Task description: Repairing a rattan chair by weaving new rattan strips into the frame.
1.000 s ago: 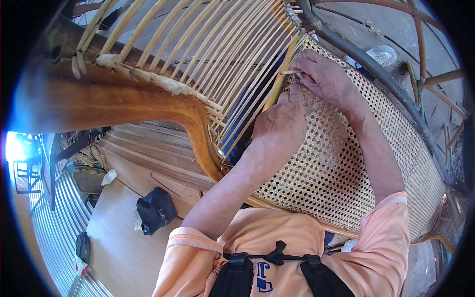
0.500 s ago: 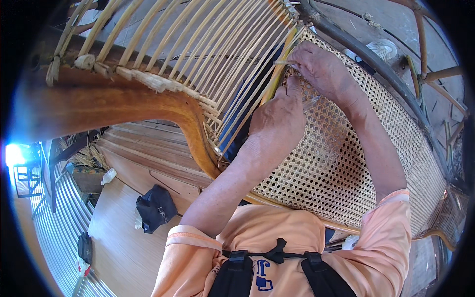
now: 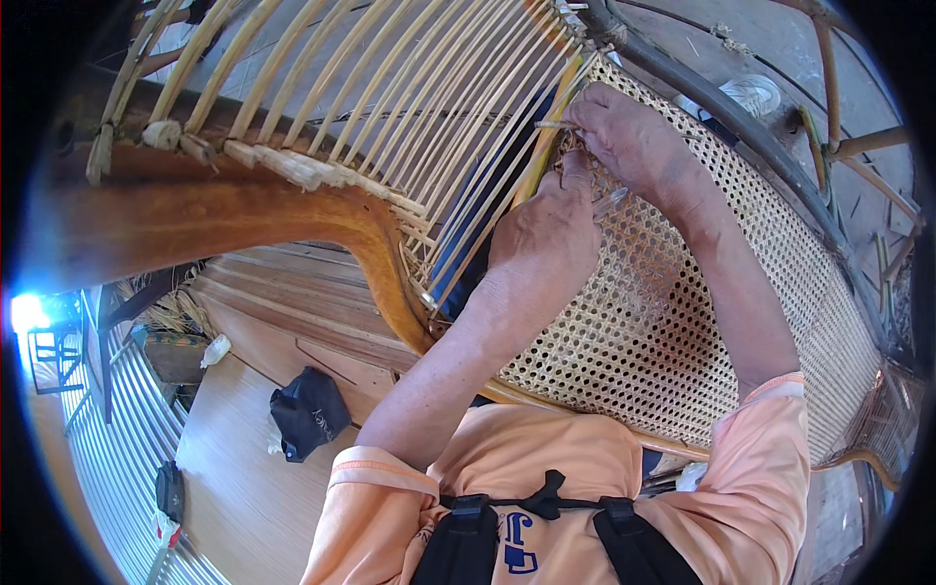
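Both hands work close together at the far left edge of a woven cane panel (image 3: 663, 322), beside a yellowish rattan pole (image 3: 542, 156). My left hand (image 3: 546, 232) is closed, and a clear, handle-like piece (image 3: 611, 202) sticks out at its right side. What the rest of that piece looks like is hidden in the hand. My right hand (image 3: 624, 127) pinches a short tan cane strip (image 3: 554, 124), whose end points left across the pole. Small dark brown strands (image 3: 568, 146) show between the two hands.
Left of the panel, a row of pale rattan rods (image 3: 390, 107) meets a curved orange-brown frame (image 3: 292, 219). A dark pole (image 3: 721, 107) bounds the panel's far side. Lower left, a black cloth bag (image 3: 308, 411) lies on a wooden board (image 3: 244, 487).
Both hands stay almost in place; the right hand and its cane strip have shifted very slightly left. The view has moved a little. Nothing is let go.
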`<action>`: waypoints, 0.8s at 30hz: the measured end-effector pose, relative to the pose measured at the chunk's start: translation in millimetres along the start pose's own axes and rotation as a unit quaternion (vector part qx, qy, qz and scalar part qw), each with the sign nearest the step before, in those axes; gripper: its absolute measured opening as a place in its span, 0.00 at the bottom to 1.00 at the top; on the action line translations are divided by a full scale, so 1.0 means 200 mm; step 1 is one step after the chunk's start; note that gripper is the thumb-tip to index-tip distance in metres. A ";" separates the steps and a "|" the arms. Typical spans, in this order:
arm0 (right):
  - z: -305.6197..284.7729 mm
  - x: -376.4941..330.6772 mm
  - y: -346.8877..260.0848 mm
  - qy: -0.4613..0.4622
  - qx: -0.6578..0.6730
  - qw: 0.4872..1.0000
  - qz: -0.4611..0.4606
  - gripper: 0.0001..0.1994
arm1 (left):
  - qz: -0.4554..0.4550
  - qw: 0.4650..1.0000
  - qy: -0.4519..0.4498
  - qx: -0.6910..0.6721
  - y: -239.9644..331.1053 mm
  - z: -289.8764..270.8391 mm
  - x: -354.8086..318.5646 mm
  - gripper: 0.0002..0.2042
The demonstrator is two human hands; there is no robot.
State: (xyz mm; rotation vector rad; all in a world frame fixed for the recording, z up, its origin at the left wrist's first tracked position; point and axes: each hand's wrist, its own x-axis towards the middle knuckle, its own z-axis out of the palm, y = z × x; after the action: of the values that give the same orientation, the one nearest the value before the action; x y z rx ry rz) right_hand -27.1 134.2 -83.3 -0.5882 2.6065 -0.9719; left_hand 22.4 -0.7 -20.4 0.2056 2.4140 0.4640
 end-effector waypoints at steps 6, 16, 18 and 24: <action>0.02 0.00 0.09 0.106 0.128 0.984 -0.067 0.09 | 0.011 0.999 0.002 0.035 0.01 -0.01 0.00 0.25; -0.06 0.04 0.01 0.013 0.145 0.979 0.141 0.12 | 0.003 0.999 0.000 0.033 0.01 0.00 -0.01 0.27; -0.06 0.04 0.01 0.031 0.131 0.980 0.144 0.13 | 0.029 0.998 0.025 0.041 0.00 0.01 0.00 0.28; -0.05 0.04 0.04 0.011 0.165 0.972 0.166 0.12 | 0.017 0.999 0.031 0.026 0.01 0.01 -0.01 0.26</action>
State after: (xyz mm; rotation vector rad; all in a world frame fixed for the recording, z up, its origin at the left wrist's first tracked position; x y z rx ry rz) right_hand -41.1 141.2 -83.3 -0.0568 2.3770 -1.2571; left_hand 25.2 0.9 -19.1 0.2587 2.4884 0.4287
